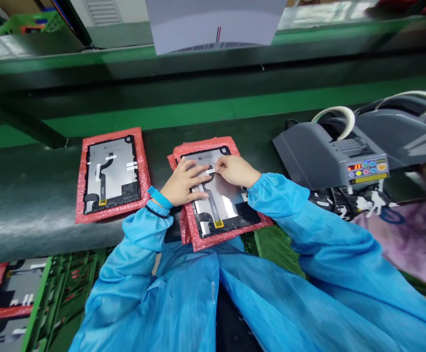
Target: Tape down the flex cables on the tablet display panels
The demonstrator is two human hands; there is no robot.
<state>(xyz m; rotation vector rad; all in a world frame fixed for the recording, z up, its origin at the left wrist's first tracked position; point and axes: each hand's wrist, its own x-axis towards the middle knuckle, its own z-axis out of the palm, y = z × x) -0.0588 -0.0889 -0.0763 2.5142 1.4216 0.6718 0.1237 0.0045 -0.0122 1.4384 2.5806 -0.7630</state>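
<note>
Dark bench (22,195), centre: left hand (180,186) spread on panel (222,189); right hand (238,171) pinched narrow at strip (210,171), hold unclear. Apparent strip handling; calls for steady panel.

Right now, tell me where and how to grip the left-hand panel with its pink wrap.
Likely best by the long left and right borders of the pink bubble wrap, one hand from each side. The panel lies flat and face-on, with a ribbon cable across it, while the wrap juts out past its frame.
</note>
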